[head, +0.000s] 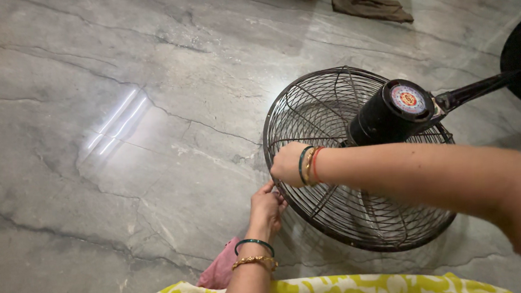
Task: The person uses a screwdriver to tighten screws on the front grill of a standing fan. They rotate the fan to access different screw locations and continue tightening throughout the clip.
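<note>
A shiny grey stone floor (79, 87) is seen all around. At about 7 o'clock from the fan's middle, the rim of the wire fan cage (307, 108) is pinched by the left hand (267, 207). Just above, at 9 o'clock, the rim is gripped by the curled right hand (288, 164). The black motor (389, 113) is seen at the cage's middle. A brown cloth (371, 6) is lying far off at 12 o'clock.

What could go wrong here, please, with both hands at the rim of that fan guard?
Fingers could get pinched or scratched: the left hand and right hand meet at the wire fan guard rim. The fan lies tilted on its motor housing over a glossy marble floor, so it may slide or roll.
</note>
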